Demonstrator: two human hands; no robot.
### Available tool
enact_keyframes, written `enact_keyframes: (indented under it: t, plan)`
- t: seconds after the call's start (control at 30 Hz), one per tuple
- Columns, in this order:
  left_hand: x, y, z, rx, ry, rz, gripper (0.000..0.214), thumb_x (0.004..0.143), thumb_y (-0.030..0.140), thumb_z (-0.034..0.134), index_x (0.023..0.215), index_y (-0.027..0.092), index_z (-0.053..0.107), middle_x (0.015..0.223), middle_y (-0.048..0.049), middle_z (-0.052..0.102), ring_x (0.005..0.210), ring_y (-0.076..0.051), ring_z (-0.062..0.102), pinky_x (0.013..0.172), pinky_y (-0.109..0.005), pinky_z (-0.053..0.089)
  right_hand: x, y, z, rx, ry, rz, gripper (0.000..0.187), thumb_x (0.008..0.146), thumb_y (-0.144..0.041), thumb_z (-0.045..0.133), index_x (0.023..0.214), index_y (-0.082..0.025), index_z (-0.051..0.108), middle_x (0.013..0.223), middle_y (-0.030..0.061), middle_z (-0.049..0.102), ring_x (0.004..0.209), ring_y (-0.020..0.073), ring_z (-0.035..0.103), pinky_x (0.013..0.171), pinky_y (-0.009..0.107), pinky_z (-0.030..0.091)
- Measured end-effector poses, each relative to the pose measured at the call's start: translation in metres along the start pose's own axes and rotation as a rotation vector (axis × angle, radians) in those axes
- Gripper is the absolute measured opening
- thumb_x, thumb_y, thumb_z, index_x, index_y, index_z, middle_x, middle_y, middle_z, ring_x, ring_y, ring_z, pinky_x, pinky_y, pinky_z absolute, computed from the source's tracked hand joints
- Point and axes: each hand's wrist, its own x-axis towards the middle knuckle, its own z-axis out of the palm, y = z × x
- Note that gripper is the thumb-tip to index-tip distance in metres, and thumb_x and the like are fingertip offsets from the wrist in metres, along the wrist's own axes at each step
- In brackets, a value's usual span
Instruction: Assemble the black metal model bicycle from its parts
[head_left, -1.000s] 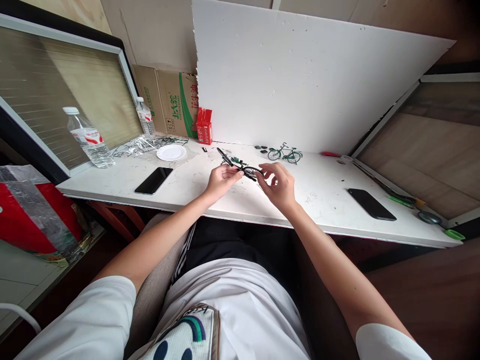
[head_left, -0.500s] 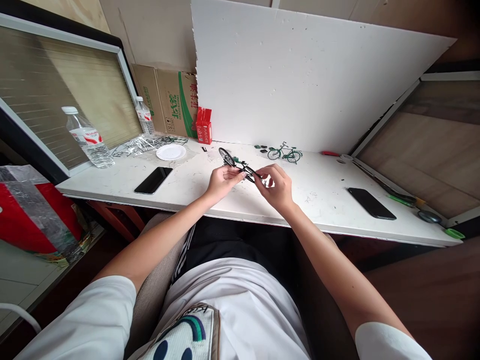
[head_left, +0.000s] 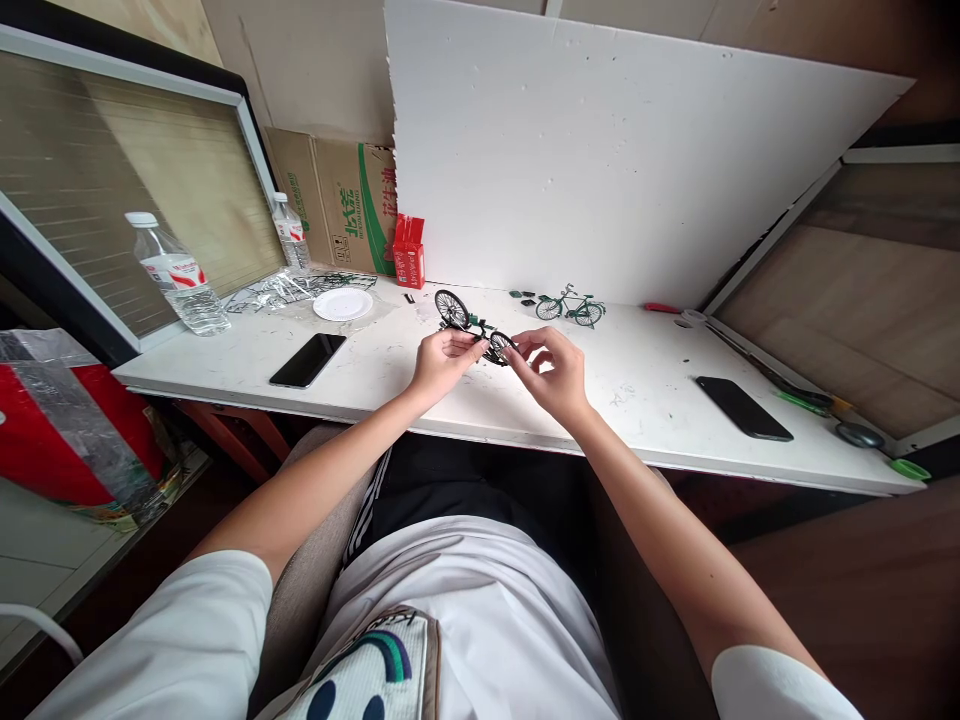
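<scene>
A small dark green model bicycle (head_left: 453,309) is held tilted above the table in front of me, one spoked wheel up at the left and the other at the right. My left hand (head_left: 444,365) is closed on its frame, thumb on top and fingers beneath. My right hand (head_left: 553,372) pinches the rim of the right-hand wheel (head_left: 501,348) between thumb and fingers. My fingers hide part of the frame. Behind my right hand, a second green model bicycle (head_left: 570,306) stands upright, with several small dark parts (head_left: 523,296) at its left.
On the white table (head_left: 637,385) lie a phone (head_left: 307,360) at left and a black phone (head_left: 742,406) at right. A white plate (head_left: 342,304), water bottles (head_left: 180,280), a red box (head_left: 409,252) and plastic part frames stand or lie at the back left.
The bicycle in my hands has turned slightly, so the right-hand wheel shows its spokes more openly. My hands have barely shifted.
</scene>
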Motion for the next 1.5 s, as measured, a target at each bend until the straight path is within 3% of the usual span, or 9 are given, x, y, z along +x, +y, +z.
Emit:
enact_keyframes:
  t: [0.3, 0.5, 0.9, 1.13, 1.4, 1.5]
  plan:
    - [-0.002, 0.0, -0.001, 0.131, -0.002, 0.058, 0.04, 0.075, 0.048, 0.092, 0.094, 0.017, 0.076, 0.095, -0.0104, 0.08, 0.084, -0.02, 0.075, 0.079, -0.034, 0.059, 0.004, 0.008, 0.0, 0.13, 0.003, 0.267, 0.045, 0.089, -0.066, 0.077, 0.098, -0.022, 0.073, 0.081, 0.0048, 0.07, 0.075, 0.0181, 0.069, 0.053, 0.027, 0.052]
    - [-0.009, 0.009, 0.004, 0.224, -0.03, 0.108, 0.038, 0.077, 0.05, 0.089, 0.091, 0.017, 0.076, 0.092, -0.0103, 0.08, 0.081, -0.021, 0.074, 0.075, -0.033, 0.058, 0.003, 0.012, 0.001, 0.058, 0.093, 0.238, 0.044, 0.087, -0.064, 0.078, 0.095, -0.021, 0.073, 0.083, 0.0046, 0.069, 0.075, 0.0169, 0.067, 0.054, 0.026, 0.054]
    - [-0.017, 0.014, 0.008, 0.298, -0.04, 0.18, 0.032, 0.078, 0.047, 0.088, 0.088, 0.019, 0.076, 0.089, -0.0096, 0.079, 0.076, -0.021, 0.073, 0.071, -0.034, 0.058, -0.001, 0.007, 0.009, 0.176, -0.021, 0.289, 0.051, 0.083, -0.069, 0.08, 0.096, -0.021, 0.075, 0.087, 0.0068, 0.072, 0.078, 0.0189, 0.069, 0.054, 0.028, 0.058]
    - [-0.014, 0.011, 0.006, 0.313, -0.028, 0.186, 0.032, 0.077, 0.047, 0.089, 0.088, 0.019, 0.076, 0.087, -0.0089, 0.079, 0.074, -0.021, 0.072, 0.071, -0.035, 0.058, 0.0, 0.004, 0.009, 0.187, -0.017, 0.292, 0.051, 0.082, -0.072, 0.079, 0.091, -0.021, 0.075, 0.087, 0.0078, 0.074, 0.074, 0.0187, 0.068, 0.051, 0.028, 0.057]
    - [-0.012, 0.009, 0.003, 0.328, -0.017, 0.187, 0.032, 0.076, 0.047, 0.089, 0.087, 0.019, 0.077, 0.086, -0.0087, 0.079, 0.071, -0.02, 0.071, 0.071, -0.035, 0.058, 0.003, 0.006, 0.002, 0.218, -0.056, 0.313, 0.046, 0.085, -0.066, 0.08, 0.096, -0.021, 0.075, 0.079, 0.005, 0.073, 0.07, 0.018, 0.069, 0.052, 0.028, 0.056]
    - [-0.012, 0.009, 0.003, 0.336, -0.019, 0.193, 0.031, 0.077, 0.046, 0.088, 0.087, 0.019, 0.077, 0.086, -0.0087, 0.08, 0.072, -0.02, 0.072, 0.071, -0.035, 0.058, 0.005, 0.007, -0.001, 0.208, -0.067, 0.307, 0.047, 0.084, -0.066, 0.08, 0.092, -0.02, 0.076, 0.085, 0.0072, 0.076, 0.071, 0.0185, 0.07, 0.053, 0.029, 0.056]
